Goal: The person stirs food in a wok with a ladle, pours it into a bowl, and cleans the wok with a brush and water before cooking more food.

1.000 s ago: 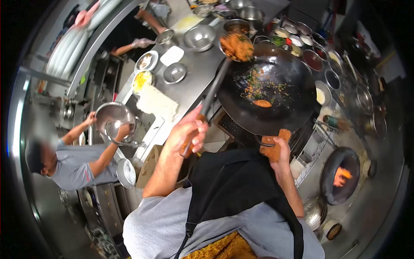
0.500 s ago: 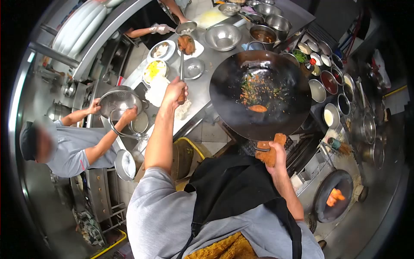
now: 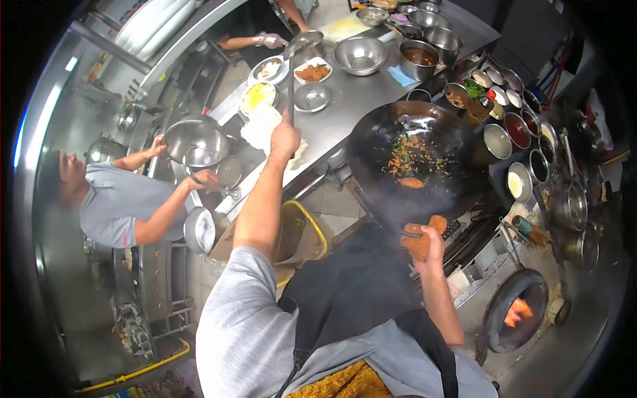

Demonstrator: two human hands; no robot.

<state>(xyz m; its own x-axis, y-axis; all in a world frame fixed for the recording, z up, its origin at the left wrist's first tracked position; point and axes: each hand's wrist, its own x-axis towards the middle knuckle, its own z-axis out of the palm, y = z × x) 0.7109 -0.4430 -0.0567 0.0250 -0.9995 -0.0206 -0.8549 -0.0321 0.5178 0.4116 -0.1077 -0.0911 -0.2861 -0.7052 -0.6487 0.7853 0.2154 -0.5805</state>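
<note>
My left hand (image 3: 285, 140) is closed around the handle of a ladle (image 3: 291, 89), stretched out over the steel counter. The ladle's bowl is tilted beside a white plate (image 3: 323, 65) that bears brown-orange food pieces (image 3: 312, 72). My right hand (image 3: 432, 245) grips a brown cloth pad (image 3: 417, 247) around the handle of a large dark wok (image 3: 371, 142). Inside the wok lie scattered orange and green chopped bits (image 3: 415, 154) and one orange-brown piece (image 3: 411, 182). Smoke drifts over its near side.
A flame burns in a burner (image 3: 491, 325) at lower right. Sauce and ingredient bowls (image 3: 497, 142) crowd the right side. A co-worker (image 3: 136, 199) at left handles a steel bowl (image 3: 196, 140); another person's gloved hand (image 3: 271, 41) is beyond the plates. A perforated bowl (image 3: 360, 56) stands on the counter.
The brown-orange pieces have left the ladle and lie on the white plate. My left hand has raised and tilted the ladle. The view has shifted; my right hand keeps its hold at the wok.
</note>
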